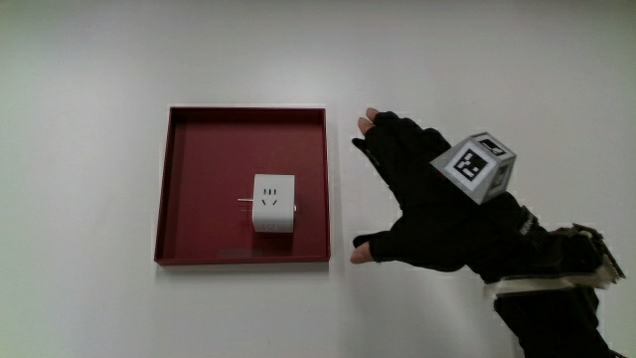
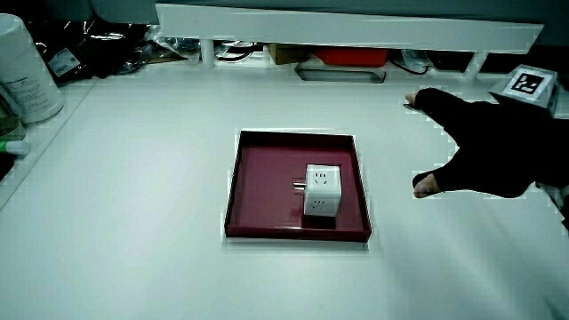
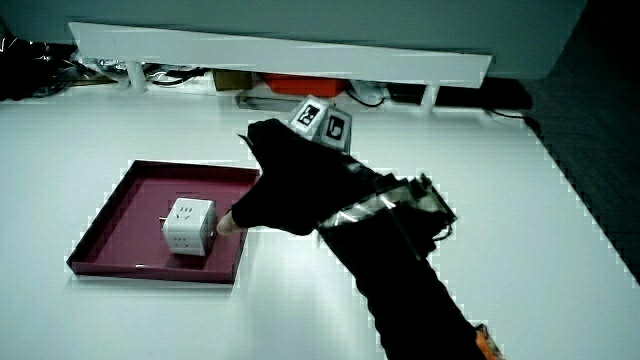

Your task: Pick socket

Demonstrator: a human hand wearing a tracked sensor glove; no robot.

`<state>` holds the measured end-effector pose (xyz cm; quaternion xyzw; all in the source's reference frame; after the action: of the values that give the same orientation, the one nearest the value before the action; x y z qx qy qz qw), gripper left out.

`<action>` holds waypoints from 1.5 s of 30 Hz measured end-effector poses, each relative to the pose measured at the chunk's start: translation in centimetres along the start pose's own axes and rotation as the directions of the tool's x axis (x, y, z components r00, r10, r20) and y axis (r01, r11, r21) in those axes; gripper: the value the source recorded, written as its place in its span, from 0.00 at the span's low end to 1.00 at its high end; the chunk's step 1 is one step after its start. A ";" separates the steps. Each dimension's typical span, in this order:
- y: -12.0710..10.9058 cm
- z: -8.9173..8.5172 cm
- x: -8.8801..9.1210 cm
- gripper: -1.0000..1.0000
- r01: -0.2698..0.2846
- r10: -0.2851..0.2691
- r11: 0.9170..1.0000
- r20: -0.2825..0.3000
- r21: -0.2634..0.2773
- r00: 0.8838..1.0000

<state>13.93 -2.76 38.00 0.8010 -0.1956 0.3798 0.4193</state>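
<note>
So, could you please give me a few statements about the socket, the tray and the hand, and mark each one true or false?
1. The white socket lies inside the dark red tray. True.
2. The hand grips the socket. False: it is beside the tray with its fingers spread, holding nothing.
3. The socket sits in the part of the tray nearer to the person. True.
4. The socket stands on the bare table beside the tray. False: it rests on the tray's floor.
5. A patterned cube sits on the back of the hand. True.
</note>
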 end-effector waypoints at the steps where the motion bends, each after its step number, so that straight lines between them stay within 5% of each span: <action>1: 0.3 -0.1 -0.1 0.50 -0.003 0.003 1.000 0.008 -0.006 1.000; 6: 2.1 -0.9 -0.2 0.50 0.054 -0.053 0.998 0.010 -0.043 0.999; 10: 3.9 -1.6 -0.2 0.50 0.051 -0.048 0.997 0.041 -0.064 0.998; 12: 4.9 -2.0 -0.2 0.50 0.002 0.002 0.998 0.055 -0.062 0.998; 19: 7.9 -3.5 0.2 0.50 0.049 -0.043 0.992 0.055 -0.120 0.998; 20: 8.6 -3.8 0.4 0.50 0.015 -0.009 0.993 0.056 -0.121 0.998; 21: 9.0 -4.1 0.3 0.50 0.004 0.006 0.993 0.077 -0.121 0.997; 22: 9.1 -4.1 -0.1 0.50 -0.018 0.026 0.998 0.158 -0.054 0.987; 25: 10.0 -4.8 0.0 0.50 0.007 0.005 0.998 0.172 -0.065 0.985; 45: 14.0 -8.7 2.3 0.50 0.071 -0.055 0.990 0.130 -0.119 0.990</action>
<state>2.65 -3.60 50.27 0.8020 -0.2194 0.3019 0.4665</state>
